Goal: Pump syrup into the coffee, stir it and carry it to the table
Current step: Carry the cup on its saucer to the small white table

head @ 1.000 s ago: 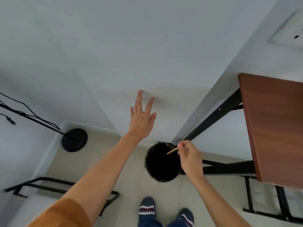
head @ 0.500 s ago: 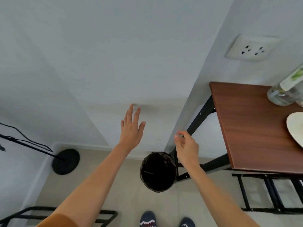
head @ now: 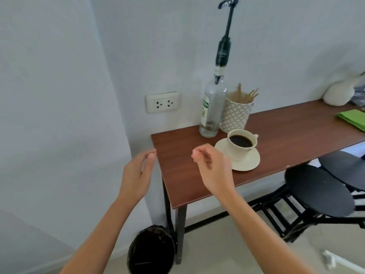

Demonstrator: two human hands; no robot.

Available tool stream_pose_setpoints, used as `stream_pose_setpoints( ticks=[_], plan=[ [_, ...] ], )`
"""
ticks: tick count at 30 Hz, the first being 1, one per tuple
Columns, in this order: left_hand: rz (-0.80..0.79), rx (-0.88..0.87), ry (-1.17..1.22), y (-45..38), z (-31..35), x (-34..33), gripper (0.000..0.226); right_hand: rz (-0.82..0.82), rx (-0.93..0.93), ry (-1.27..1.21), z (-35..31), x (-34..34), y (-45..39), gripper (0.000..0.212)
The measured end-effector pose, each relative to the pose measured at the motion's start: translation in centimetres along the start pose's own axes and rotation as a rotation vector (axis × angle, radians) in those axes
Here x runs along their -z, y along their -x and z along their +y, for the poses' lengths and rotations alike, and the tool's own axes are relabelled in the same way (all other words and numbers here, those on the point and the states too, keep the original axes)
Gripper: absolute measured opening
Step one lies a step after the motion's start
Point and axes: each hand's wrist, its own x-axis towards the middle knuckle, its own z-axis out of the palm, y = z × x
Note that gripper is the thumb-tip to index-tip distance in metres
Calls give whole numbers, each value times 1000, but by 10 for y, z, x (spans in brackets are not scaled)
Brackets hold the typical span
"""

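Note:
A cream cup of black coffee (head: 242, 144) stands on a cream saucer (head: 247, 162) on the brown table (head: 177, 171). Behind it is a clear syrup bottle (head: 212, 107) with a tall black pump (head: 224, 48). A patterned cup of wooden stir sticks (head: 236, 113) stands beside the bottle. My right hand (head: 212, 169) hovers just left of the saucer, fingers loosely curled, holding nothing. My left hand (head: 138, 175) is raised beyond the table's left edge, fingers apart and empty.
A black bin (head: 151, 252) with a stick lying inside stands on the floor by the table leg. A wall socket (head: 162, 102) is left of the bottle. Black stools (head: 320, 192) stand at the right. A green cloth (head: 353, 119) and a white object (head: 338, 93) lie far right.
The wooden stick left my right hand and lies in the bin. My view lifted from the bin to the table, and both hands rose to table height.

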Motion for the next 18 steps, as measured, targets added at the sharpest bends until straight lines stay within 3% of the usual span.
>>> stream_pose_setpoints(
  ticks=[3,6,12,18],
  plan=[
    [-111,-110,-99,-1,32,-65,33,132,-57,20,48,59,6,17],
    [-153,-81,-192,-1,54,-127,38,165,-129,103,99,109,7,27],
    [-274,135,-446,-11,77,-206,60,30,-229,272,169,146,-35,18],
    [-271,192,-570,-5,82,-225,68,-133,-228,490,171,143,-73,31]
  ],
)
